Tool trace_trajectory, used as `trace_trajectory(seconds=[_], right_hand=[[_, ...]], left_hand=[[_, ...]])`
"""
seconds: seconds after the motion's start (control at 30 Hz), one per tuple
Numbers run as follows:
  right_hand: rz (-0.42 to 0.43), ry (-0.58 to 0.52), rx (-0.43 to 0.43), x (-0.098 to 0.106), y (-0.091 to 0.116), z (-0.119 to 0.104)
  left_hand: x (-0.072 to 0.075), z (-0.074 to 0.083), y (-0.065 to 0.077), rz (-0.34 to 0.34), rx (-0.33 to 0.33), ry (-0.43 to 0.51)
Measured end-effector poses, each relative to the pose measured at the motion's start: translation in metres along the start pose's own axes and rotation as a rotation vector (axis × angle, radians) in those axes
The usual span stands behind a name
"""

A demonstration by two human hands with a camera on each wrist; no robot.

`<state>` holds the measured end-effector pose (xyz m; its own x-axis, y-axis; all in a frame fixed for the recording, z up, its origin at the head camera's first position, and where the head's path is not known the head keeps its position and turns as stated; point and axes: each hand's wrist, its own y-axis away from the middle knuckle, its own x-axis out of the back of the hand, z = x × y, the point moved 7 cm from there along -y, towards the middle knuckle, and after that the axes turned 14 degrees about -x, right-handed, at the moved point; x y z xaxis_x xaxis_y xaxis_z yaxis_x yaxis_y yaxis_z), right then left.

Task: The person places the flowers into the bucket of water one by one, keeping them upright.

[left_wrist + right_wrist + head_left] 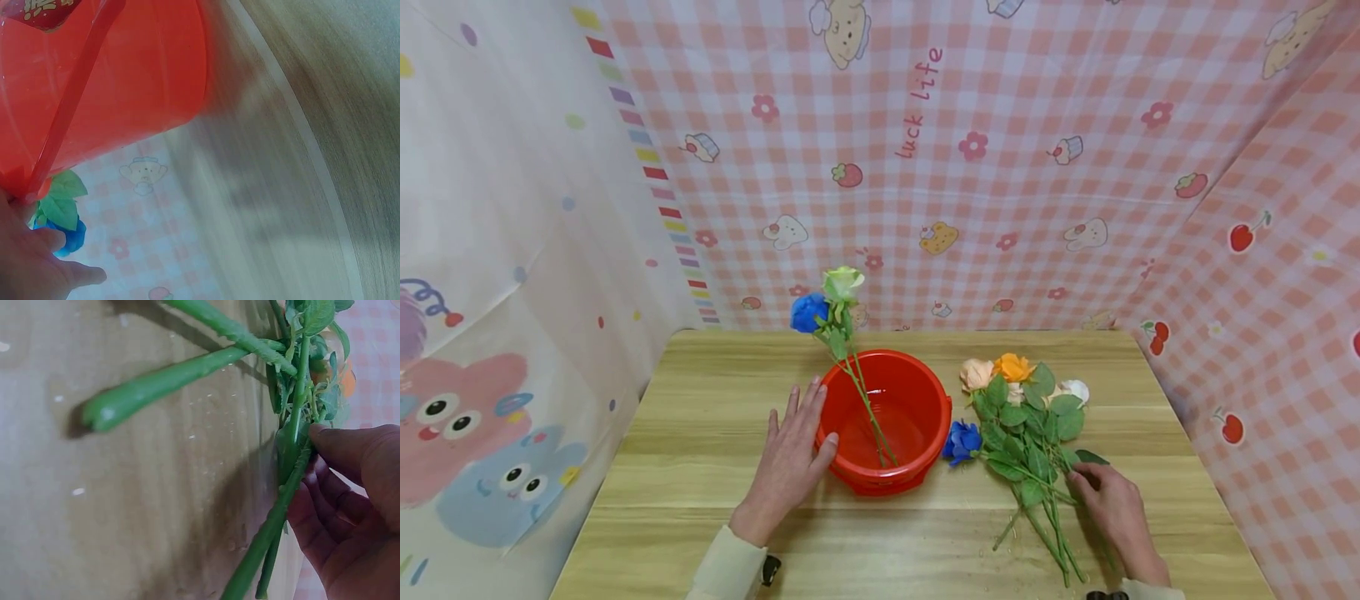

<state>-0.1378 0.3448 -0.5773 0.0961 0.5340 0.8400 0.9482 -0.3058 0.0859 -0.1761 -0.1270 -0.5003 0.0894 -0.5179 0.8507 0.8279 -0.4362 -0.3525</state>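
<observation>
A red plastic bucket [917,477] stands near the middle of the table. My left hand [793,450] rests against its left rim, fingers extended and thumb over the edge. Leaning in the bucket are two roses, a blue rose [809,312] and a pale green rose [843,283], their heads above the far left rim. To the right lies a pile of roses with green leaves [1015,429]. My right hand [1116,508] is at the pile's right side, its thumb and fingers pinching a green rose stem [294,478]. Other cut stems cross beside it in the right wrist view.
In the pile are an orange rose [1013,367], a peach rose [977,375] and a white rose [1075,390]. A dark blue rose [962,442] lies between the pile and the bucket. Patterned cloth [887,200] hangs behind the wooden table [700,433] and at both sides.
</observation>
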Motion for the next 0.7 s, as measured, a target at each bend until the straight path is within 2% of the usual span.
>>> trace_trajectory(seconds=[0.4,0.57,0.7], right_hand=[[0.011,-0.009,-0.042,0.0026,-0.0027,-0.0006],[-0.022,-0.021,-0.096,0.0029,-0.0006,0.0020],[-0.046,-0.014,-0.099,0.0031,0.0010,0.0024]], left_hand=[[-0.0007,0.0003,-0.0003,0.012,-0.001,-0.003],[-0.0006,0.0004,0.0000,0.016,-0.002,-0.004],[-0.0004,0.0002,0.0004,0.012,0.001,-0.006]])
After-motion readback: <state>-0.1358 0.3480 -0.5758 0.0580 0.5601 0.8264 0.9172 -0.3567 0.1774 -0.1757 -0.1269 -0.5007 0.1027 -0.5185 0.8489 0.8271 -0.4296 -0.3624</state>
